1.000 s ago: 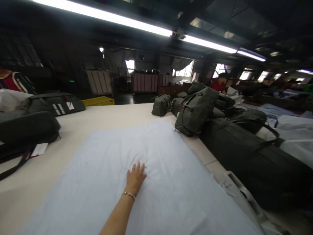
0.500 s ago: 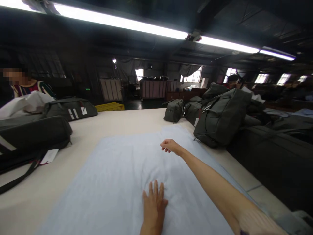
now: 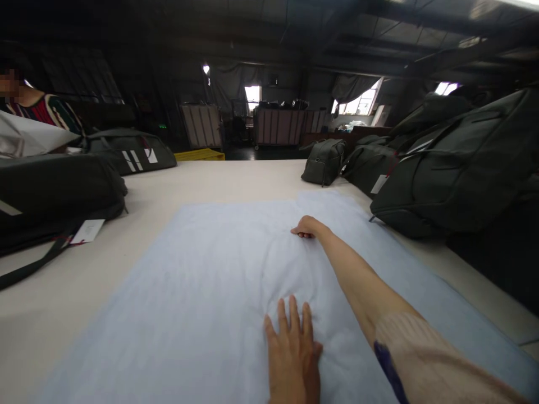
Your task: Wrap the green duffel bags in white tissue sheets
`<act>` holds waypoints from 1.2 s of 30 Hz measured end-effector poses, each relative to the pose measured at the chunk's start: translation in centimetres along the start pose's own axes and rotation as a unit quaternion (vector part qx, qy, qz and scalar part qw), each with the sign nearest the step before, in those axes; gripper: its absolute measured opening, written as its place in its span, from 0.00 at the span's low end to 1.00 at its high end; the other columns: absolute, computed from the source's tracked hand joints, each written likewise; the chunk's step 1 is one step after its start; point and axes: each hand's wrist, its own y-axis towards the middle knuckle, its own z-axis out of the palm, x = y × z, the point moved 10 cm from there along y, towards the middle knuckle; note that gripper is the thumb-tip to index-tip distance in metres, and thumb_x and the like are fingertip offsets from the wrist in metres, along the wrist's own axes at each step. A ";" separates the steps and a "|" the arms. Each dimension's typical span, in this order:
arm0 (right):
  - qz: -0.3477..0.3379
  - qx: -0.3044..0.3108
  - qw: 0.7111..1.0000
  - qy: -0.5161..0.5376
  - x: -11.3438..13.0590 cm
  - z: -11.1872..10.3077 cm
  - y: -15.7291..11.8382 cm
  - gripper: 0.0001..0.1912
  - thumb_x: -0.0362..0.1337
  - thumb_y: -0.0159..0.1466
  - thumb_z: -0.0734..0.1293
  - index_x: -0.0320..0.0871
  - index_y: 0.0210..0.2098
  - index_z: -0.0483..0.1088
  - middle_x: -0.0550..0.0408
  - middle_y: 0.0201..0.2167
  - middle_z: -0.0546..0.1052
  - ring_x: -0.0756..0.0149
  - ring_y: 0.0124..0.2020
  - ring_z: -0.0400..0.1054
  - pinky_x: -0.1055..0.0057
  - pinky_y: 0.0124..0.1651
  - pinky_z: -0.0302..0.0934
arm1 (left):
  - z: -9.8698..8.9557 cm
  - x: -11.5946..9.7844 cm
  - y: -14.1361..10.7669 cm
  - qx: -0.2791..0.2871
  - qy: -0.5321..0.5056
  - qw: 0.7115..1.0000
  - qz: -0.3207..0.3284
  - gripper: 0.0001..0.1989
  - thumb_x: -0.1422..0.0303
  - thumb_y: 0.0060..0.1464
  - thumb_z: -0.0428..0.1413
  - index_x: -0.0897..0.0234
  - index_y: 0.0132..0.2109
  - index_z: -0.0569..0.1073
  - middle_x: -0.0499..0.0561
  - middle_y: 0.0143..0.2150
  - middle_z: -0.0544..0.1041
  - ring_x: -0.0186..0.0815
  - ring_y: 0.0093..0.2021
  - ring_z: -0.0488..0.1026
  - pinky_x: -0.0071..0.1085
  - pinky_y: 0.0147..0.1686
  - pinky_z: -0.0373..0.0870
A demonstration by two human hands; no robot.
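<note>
A large light-blue sheet (image 3: 202, 280) lies over the table, with creases around and between my hands. My left hand (image 3: 290, 348) rests flat on it near the front, fingers spread and holding nothing. Farther out, my right hand (image 3: 306, 226) is closed, its knuckles up and its fingers curled under at the sheet's surface. Whether a fold of the sheet is pinched in those fingers is hidden. My right forearm reaches in from the lower right, above the sheet.
Dark green duffel bags stand on both sides of the pale table (image 3: 236, 177): a near left bag (image 3: 63, 188) with a white tag (image 3: 88, 230), a far left bag (image 3: 138, 154), a small bag (image 3: 324, 161) and a large right bag (image 3: 458, 174). A person (image 3: 46, 109) is at the far left.
The view has tilted down and closer. My right hand has gone from a loose fist over the sheet to a tighter curl at its surface. My left hand stays flat.
</note>
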 end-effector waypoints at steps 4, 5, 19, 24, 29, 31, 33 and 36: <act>0.033 -0.040 0.998 -0.039 -1.4 -1.0 0.4 0.27 0.49 0.44 0.79 0.35 0.34 0.74 0.37 0.38 0.78 0.50 0.44 0.72 0.64 0.42 0.64 | 1.4 0.2 -0.1 0.024 0.009 1.000 0.003 0.35 0.53 0.59 0.52 0.49 0.69 0.47 0.56 0.70 0.52 0.59 0.68 0.52 0.65 0.57 0.61; 0.038 -0.055 0.997 -0.044 -1.8 -1.5 0.1 0.31 0.51 0.42 0.79 0.35 0.38 0.73 0.35 0.43 0.77 0.47 0.48 0.71 0.62 0.45 0.64 | 1.5 0.3 -0.1 0.026 0.011 1.000 0.002 0.35 0.54 0.60 0.52 0.48 0.69 0.46 0.56 0.70 0.52 0.59 0.68 0.52 0.66 0.57 0.61; -0.229 -0.050 0.971 -0.041 3.6 2.8 -9.9 0.40 0.60 0.67 0.52 0.44 0.70 0.43 0.50 0.72 0.41 0.54 0.72 0.27 0.52 0.69 0.19 | 0.5 0.8 0.3 0.056 0.040 0.997 -0.024 0.31 0.60 0.59 0.54 0.47 0.67 0.54 0.54 0.70 0.55 0.56 0.68 0.53 0.64 0.58 0.59; -0.167 -0.025 0.985 0.014 2.2 2.3 -10.8 0.40 0.60 0.68 0.45 0.41 0.70 0.43 0.46 0.71 0.43 0.54 0.72 0.31 0.46 0.69 0.28 | -1.2 0.5 0.3 0.053 0.060 0.996 -0.029 0.29 0.63 0.59 0.53 0.48 0.66 0.57 0.53 0.69 0.57 0.53 0.68 0.55 0.61 0.59 0.59; -0.210 -0.064 0.973 0.066 1.2 -3.6 -23.3 0.34 0.56 0.70 0.50 0.47 0.70 0.46 0.52 0.71 0.46 0.60 0.71 0.35 0.52 0.71 0.33 | -4.0 -0.2 0.1 0.024 0.063 0.997 -0.030 0.32 0.70 0.59 0.53 0.52 0.68 0.54 0.54 0.71 0.53 0.50 0.67 0.56 0.58 0.60 0.59; -0.266 -0.069 0.959 0.070 -1.0 -4.4 -32.8 0.31 0.53 0.69 0.56 0.51 0.68 0.51 0.54 0.69 0.54 0.59 0.70 0.42 0.52 0.71 0.35 | -5.8 -0.6 -0.2 0.000 0.061 0.998 -0.029 0.34 0.70 0.59 0.53 0.55 0.69 0.50 0.56 0.72 0.46 0.49 0.69 0.51 0.57 0.60 0.60; -0.284 -0.051 0.957 0.033 -5.6 -3.4 -42.8 0.30 0.48 0.68 0.60 0.55 0.67 0.53 0.56 0.67 0.58 0.56 0.69 0.48 0.52 0.71 0.37 | -8.0 -1.1 -1.1 -0.029 0.058 0.997 -0.028 0.34 0.67 0.60 0.52 0.59 0.69 0.49 0.57 0.73 0.42 0.49 0.71 0.46 0.57 0.61 0.59; -0.300 -0.092 0.949 -0.023 -14.0 -0.9 -56.1 0.32 0.46 0.61 0.65 0.64 0.65 0.56 0.60 0.61 0.67 0.51 0.63 0.59 0.51 0.64 0.59 | -10.9 -2.1 -4.6 -0.041 0.056 0.997 -0.019 0.29 0.66 0.63 0.50 0.62 0.68 0.54 0.58 0.72 0.47 0.47 0.71 0.45 0.53 0.64 0.55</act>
